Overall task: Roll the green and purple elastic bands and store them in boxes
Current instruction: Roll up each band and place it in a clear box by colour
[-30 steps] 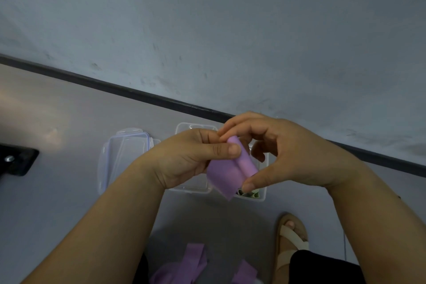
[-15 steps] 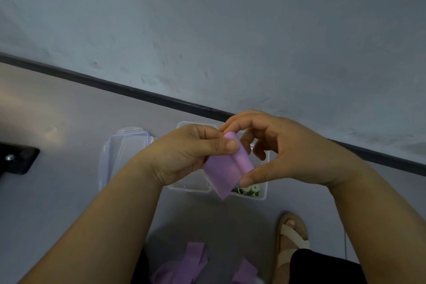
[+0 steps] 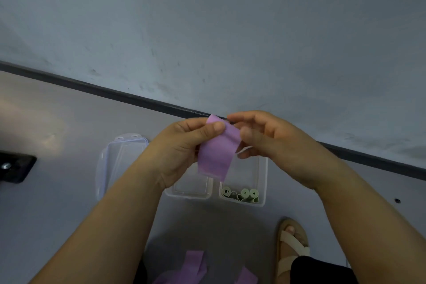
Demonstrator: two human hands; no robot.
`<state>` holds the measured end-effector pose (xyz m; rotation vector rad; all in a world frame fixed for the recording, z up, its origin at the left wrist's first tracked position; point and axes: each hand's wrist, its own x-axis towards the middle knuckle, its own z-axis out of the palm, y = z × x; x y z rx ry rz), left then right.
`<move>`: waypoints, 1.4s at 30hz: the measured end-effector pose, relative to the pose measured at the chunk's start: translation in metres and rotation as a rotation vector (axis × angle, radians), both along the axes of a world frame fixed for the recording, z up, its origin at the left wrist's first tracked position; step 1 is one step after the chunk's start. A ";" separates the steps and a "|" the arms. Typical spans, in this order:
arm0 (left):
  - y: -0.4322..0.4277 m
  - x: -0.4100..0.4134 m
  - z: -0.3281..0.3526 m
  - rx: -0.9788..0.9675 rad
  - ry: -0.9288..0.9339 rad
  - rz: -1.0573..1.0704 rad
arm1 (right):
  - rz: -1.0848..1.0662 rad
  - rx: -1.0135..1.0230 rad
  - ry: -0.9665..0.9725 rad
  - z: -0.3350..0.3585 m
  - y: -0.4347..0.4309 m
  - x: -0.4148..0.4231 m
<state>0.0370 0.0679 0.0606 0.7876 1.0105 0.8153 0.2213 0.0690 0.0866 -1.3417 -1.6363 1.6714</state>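
Hold: our left hand (image 3: pixel 182 152) pinches the purple elastic band (image 3: pixel 217 154) aloft, above the clear box (image 3: pixel 265 182) of green rolls (image 3: pixel 245 192) | Right hand (image 3: pixel 272 143): fingers curled at the band's top edge, grip unclear | Risk: we judge a loose first turn lets the springy roll uncoil.

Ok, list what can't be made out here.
Head view:
- Band: top end partly under left hand.
- Right hand: thumb blurred, grip unclear.
- Left box: far part covered by band and left hand.
- Loose bands: cut by bottom edge.
- Black object: cut by left edge.
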 end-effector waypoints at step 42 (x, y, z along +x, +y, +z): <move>-0.002 0.004 0.003 0.337 0.264 0.134 | -0.313 0.192 0.062 -0.015 0.003 -0.014</move>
